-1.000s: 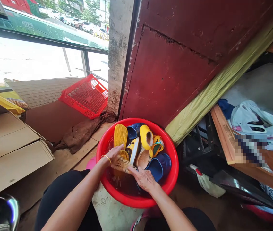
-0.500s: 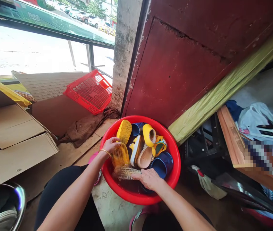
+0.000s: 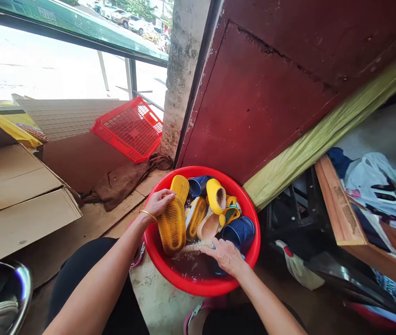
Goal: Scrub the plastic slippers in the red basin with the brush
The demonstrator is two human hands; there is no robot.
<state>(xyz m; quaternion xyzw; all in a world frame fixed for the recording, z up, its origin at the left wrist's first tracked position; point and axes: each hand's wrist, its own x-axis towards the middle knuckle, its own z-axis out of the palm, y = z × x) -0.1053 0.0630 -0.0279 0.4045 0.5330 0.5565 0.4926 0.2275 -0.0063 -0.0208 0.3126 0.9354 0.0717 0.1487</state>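
Observation:
A red basin stands on the floor between my legs, with dark water and several shoes in it. My left hand is closed on the upper end of a yellow slipper, whose wavy-treaded sole faces up. In my right hand is a scrubbing brush with pale bristles, low over the water just right of the slipper; its handle is mostly hidden by my fingers. Behind lie another yellow sole, a yellow clog, a beige-lined shoe and blue shoes.
Cardboard boxes and a brown cloth lie to the left, with a red plastic crate behind them. A metal bowl sits at lower left. A dark red door rises behind the basin; a wooden drawer stands at right.
The yellow slipper has been raised and shows more of its sole. The brush has moved right, off the slipper's lower end, along with my right hand.

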